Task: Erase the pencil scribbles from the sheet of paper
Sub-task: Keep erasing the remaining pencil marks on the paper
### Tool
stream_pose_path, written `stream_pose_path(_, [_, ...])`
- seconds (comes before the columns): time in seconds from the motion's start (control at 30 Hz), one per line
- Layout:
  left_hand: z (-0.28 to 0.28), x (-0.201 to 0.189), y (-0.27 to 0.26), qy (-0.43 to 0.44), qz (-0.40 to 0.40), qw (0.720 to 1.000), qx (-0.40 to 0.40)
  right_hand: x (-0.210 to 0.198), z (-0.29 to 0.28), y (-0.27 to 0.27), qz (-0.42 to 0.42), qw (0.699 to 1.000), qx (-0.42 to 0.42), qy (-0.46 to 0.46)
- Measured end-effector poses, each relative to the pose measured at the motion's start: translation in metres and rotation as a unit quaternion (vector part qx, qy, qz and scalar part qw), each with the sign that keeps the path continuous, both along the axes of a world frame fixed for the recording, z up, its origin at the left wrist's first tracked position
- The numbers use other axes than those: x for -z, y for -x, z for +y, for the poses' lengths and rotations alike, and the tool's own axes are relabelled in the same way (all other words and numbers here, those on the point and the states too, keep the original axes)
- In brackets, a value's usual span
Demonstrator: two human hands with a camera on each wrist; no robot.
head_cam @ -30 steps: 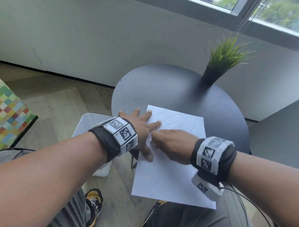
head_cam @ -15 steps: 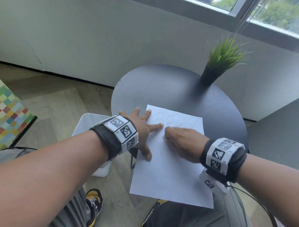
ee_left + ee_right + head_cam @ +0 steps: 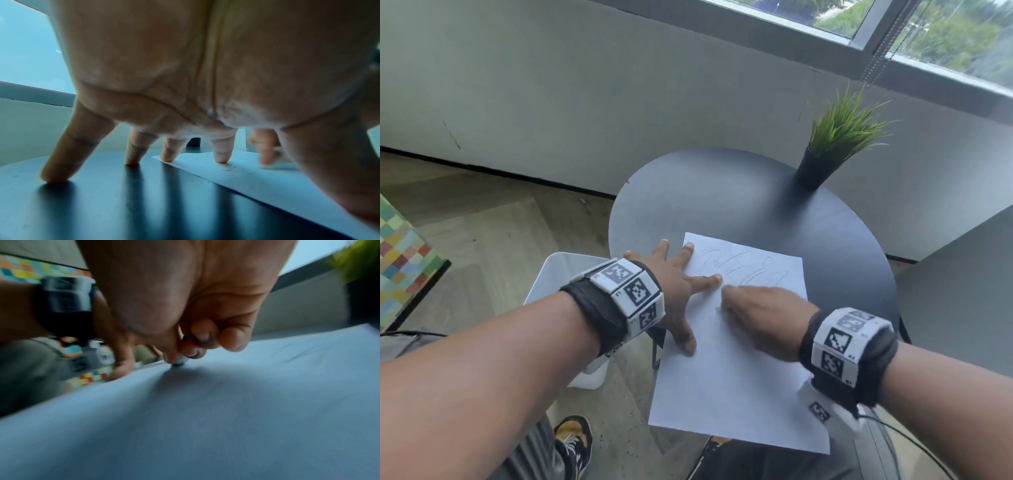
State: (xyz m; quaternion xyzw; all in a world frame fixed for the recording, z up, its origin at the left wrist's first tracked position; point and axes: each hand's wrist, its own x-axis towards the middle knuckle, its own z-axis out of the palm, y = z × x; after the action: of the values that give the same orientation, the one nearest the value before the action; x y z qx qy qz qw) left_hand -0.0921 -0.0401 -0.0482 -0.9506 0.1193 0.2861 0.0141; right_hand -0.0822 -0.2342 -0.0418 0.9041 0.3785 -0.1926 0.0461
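A white sheet of paper point(image 3: 736, 370) lies on the round dark table point(image 3: 739, 202), its near end hanging over the edge. Faint pencil scribbles point(image 3: 743, 267) run across its far end. My left hand point(image 3: 674, 287) is spread flat, fingers straight, with two fingertips and the thumb pressing the sheet's left side point(image 3: 236, 172). My right hand point(image 3: 760, 315) pinches a small white eraser point(image 3: 180, 361) against the paper just below the scribbles; the same eraser point(image 3: 275, 164) shows blurred in the left wrist view. From the head view the eraser is hidden under the fingers.
A potted grass plant point(image 3: 832, 147) stands at the table's far right. A white stool point(image 3: 565, 284) sits on the floor left of the table. A grey surface point(image 3: 962, 291) rises at the right. My shoes point(image 3: 571, 442) are below.
My right hand slid right across the sheet and has come back left toward the left index fingertip. The left hand has stayed pressed on the paper.
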Motion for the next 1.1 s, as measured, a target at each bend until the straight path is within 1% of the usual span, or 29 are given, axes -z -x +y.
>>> stream_pose_path(0.07, [0.0, 0.001, 0.0, 0.003, 0.001, 1.0, -0.004, -0.003, -0.011, -0.024, -0.048, 0.996, 0.074, 0.01])
stream_pose_path(0.1, [0.0, 0.001, 0.0, 0.001, -0.001, 1.0, -0.004, -0.003, -0.012, -0.026, -0.056, 0.995, 0.081, 0.013])
stream_pose_path(0.13, [0.0, 0.001, 0.0, -0.002, -0.002, 1.0, -0.003, -0.003, -0.009, -0.021, -0.052, 0.997, 0.065, 0.004])
stream_pose_path(0.23, [0.0, 0.002, 0.0, -0.005, -0.006, 1.0, 0.001, 0.001, 0.009, 0.018, 0.013, 0.998, -0.057, -0.02])
stream_pose_path(0.27, [0.0, 0.002, 0.0, -0.004, -0.006, 1.0, 0.002, 0.001, 0.009, 0.022, 0.028, 0.997, -0.065, -0.026])
stream_pose_path(0.3, [0.0, 0.002, 0.0, -0.002, -0.007, 1.0, 0.002, 0.002, 0.005, 0.015, 0.021, 0.998, -0.053, -0.026])
stream_pose_path(0.33, [0.001, 0.002, -0.001, 0.003, -0.006, 1.0, 0.001, 0.003, 0.0, 0.001, 0.005, 1.0, -0.016, -0.021])
stream_pose_path(0.4, [0.002, 0.004, 0.0, 0.008, -0.003, 1.0, -0.003, -0.002, -0.015, -0.025, -0.033, 0.996, 0.084, -0.006])
stream_pose_path(0.43, [0.002, 0.004, 0.0, 0.007, -0.004, 1.0, -0.004, -0.003, -0.018, -0.03, -0.042, 0.993, 0.106, -0.006])
stream_pose_path(0.47, [0.002, 0.005, -0.001, 0.005, -0.006, 1.0, -0.002, -0.003, -0.018, -0.028, -0.044, 0.994, 0.099, -0.011])
stream_pose_path(0.5, [0.002, 0.005, -0.001, 0.002, -0.01, 1.0, 0.0, -0.002, -0.012, -0.02, -0.035, 0.997, 0.073, -0.013])
stream_pose_path(0.57, [0.002, 0.006, -0.001, -0.001, -0.015, 1.0, 0.007, 0.003, -0.001, 0.004, 0.014, 1.0, -0.007, -0.024])
stream_pose_path(0.6, [0.003, 0.007, -0.001, -0.003, -0.015, 1.0, 0.012, 0.004, 0.001, 0.011, 0.04, 0.998, -0.026, -0.037])
stream_pose_path(0.67, [0.004, 0.007, -0.001, 0.0, -0.02, 1.0, 0.023, 0.001, -0.002, 0.007, 0.064, 0.996, 0.013, -0.061])
stream_pose_path(0.73, [0.006, 0.008, -0.003, 0.015, -0.04, 0.999, 0.026, -0.001, -0.01, 0.001, 0.063, 0.995, 0.044, -0.065])
stream_pose_path(0.87, [0.016, 0.009, -0.012, 0.052, -0.085, 0.995, -0.015, -0.004, -0.011, 0.005, 0.101, 0.992, 0.046, -0.063])
stream_pose_path(0.93, [0.018, 0.01, -0.013, 0.051, -0.068, 0.996, -0.028, -0.008, -0.006, 0.0, 0.103, 0.989, 0.065, -0.078])
stream_pose_path(0.97, [0.017, 0.01, -0.013, 0.05, -0.057, 0.997, -0.027, -0.011, -0.003, -0.005, 0.091, 0.987, 0.089, -0.095])
stream_pose_path(1.03, [0.015, 0.01, -0.012, 0.05, -0.043, 0.998, -0.011, -0.013, 0.002, -0.017, 0.067, 0.978, 0.145, -0.135])
stream_pose_path(1.1, [0.012, 0.01, -0.01, 0.051, -0.038, 0.998, 0.008, -0.012, 0.009, -0.03, 0.067, 0.967, 0.182, -0.166])
